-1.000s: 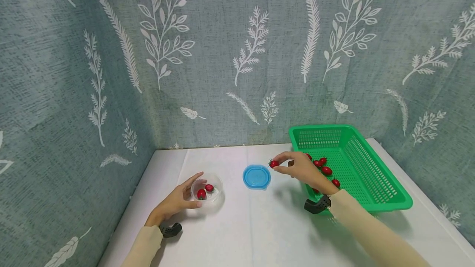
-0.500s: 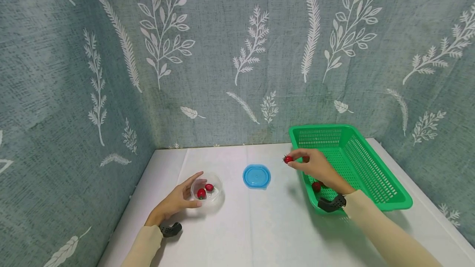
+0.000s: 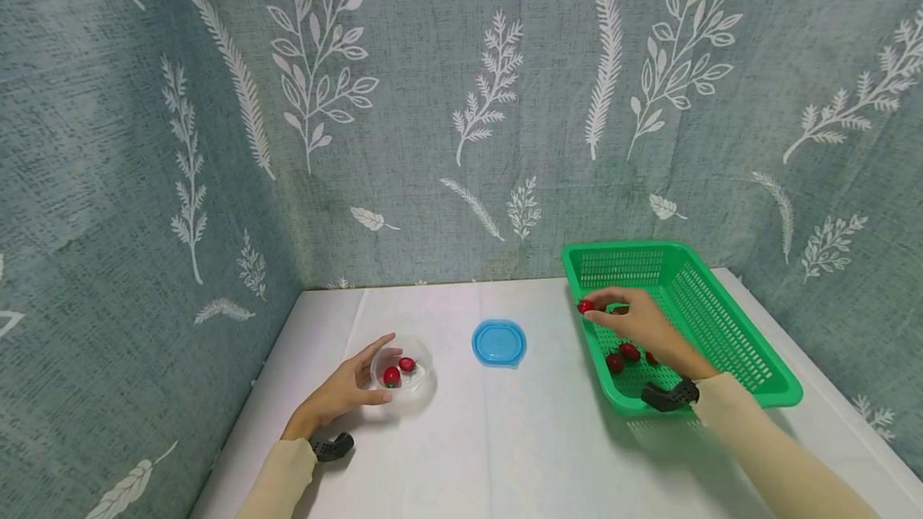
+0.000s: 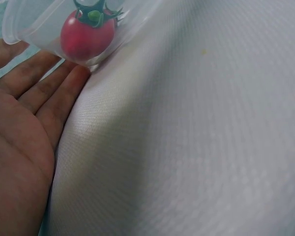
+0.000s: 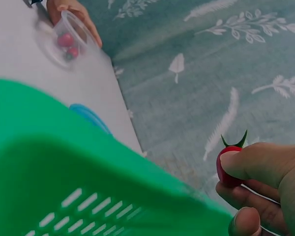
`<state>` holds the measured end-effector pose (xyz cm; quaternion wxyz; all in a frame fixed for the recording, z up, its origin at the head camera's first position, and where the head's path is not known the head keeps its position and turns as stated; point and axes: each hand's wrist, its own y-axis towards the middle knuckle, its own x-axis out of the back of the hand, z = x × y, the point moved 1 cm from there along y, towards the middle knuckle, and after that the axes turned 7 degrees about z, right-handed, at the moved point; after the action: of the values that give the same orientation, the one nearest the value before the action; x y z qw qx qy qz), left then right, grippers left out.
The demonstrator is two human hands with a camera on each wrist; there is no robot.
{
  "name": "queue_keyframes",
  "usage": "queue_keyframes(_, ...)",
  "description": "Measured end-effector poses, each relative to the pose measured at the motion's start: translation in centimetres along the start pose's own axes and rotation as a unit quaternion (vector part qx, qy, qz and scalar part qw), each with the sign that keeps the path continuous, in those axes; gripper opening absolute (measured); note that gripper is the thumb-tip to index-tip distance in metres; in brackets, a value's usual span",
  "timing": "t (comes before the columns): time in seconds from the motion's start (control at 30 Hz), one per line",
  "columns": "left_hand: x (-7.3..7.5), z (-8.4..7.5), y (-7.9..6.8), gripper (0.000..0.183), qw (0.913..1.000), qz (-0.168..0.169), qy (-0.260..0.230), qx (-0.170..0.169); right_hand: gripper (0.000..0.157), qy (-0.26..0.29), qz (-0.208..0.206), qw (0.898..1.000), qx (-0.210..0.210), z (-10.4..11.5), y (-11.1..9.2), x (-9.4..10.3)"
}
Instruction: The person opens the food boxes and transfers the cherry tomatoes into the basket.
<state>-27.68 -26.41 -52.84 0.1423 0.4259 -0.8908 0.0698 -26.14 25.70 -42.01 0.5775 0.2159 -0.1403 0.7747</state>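
Observation:
My right hand (image 3: 634, 319) pinches a red cherry tomato (image 3: 586, 307) between thumb and fingers, over the left rim of the green basket (image 3: 775, 395). In the right wrist view, green sepals stick up from this tomato (image 5: 229, 167). Several more cherry tomatoes (image 3: 630, 352) lie in the basket, partly hidden by the hand. At the left, my left hand (image 3: 342, 391) holds a clear plastic tub (image 3: 425, 379), thumb on the near side and fingers round the far side. Two cherry tomatoes (image 3: 392, 377) lie in the tub; one shows through its wall in the left wrist view.
A blue lid (image 3: 499, 343) lies flat on the white table (image 3: 447, 455) between the tub and the basket. Patterned grey-green cloth (image 3: 418, 102) hangs behind the table and along both sides.
My right hand has moved right with the cherry tomato, from beside the blue lid to over the basket's left rim. My left hand and the tub have stayed in place.

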Motion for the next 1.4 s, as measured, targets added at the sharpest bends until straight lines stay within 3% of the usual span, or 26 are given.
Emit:
queue_keyframes(0.43,-0.1,-0.1,-0.1,0.101,0.9997,0.009,-0.015,-0.019,0.045,-0.040,-0.010,0.999,-0.028,-1.7,-1.0,2.1)
queue_keyframes(0.83,-0.1,-0.1,-0.1,0.101,0.9997,0.010,-0.013,-0.017,0.044,-0.065,-0.005,0.997,-0.047,-3.0,-1.1,2.6)
queue_keyframes(1.1,-0.1,-0.1,-0.1,0.101,0.9998,0.007,-0.010,-0.017,0.039,-0.087,-0.008,0.994,-0.067,-3.0,-1.1,2.7)
queue_keyframes(1.4,-0.2,-0.3,-0.3,0.101,0.9999,0.004,-0.012,0.000,0.046,-0.087,-0.005,0.994,-0.073,-2.3,-1.1,2.5)
